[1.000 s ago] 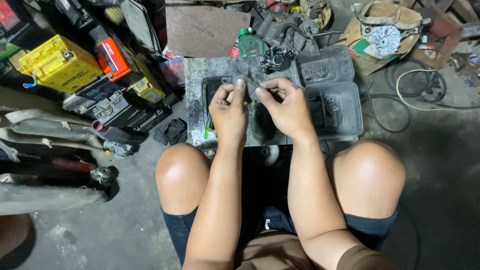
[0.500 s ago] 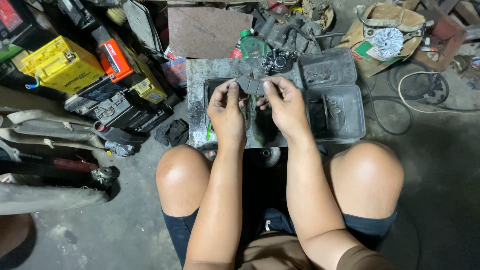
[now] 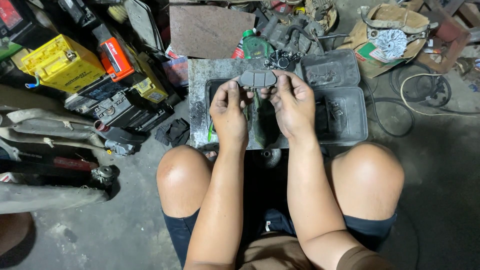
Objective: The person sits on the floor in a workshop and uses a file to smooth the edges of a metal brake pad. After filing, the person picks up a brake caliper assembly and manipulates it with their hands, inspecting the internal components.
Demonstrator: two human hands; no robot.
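Nearest the camera are the person's two bare knees and dark shorts, the person sitting low over a grey concrete floor (image 3: 440,200). Both forearms reach forward between the knees.

The left hand (image 3: 227,112) and the right hand (image 3: 295,102) are raised side by side, close together, over a grimy grey metal slab worktop (image 3: 215,70). Each hand is closed in a pinch: thumbs and fingertips grip the two ends of a small flat grey brake pad with shallow grooves across its face (image 3: 258,78), the left hand at its left end and the right hand at its right end. The pad is held level above the worktop, just past the fingertips.

Under the hands lies a dark, oily rectangular metal tray (image 3: 212,95), set on the worktop. Just to the right stand two more dirty grey rectangular trays (image 3: 357,117), one behind the other, with small dark parts lying in them.

Beyond the pad, at the worktop's far edge, sits a black metal brake caliper (image 3: 281,61), with a green plastic bottle (image 3: 256,47) just beside it to the left. Further left, well apart from the hands, a yellow boxy battery (image 3: 62,62) stands among other dark batteries. At far right, a torn brown cardboard box (image 3: 382,37) lies on the floor.
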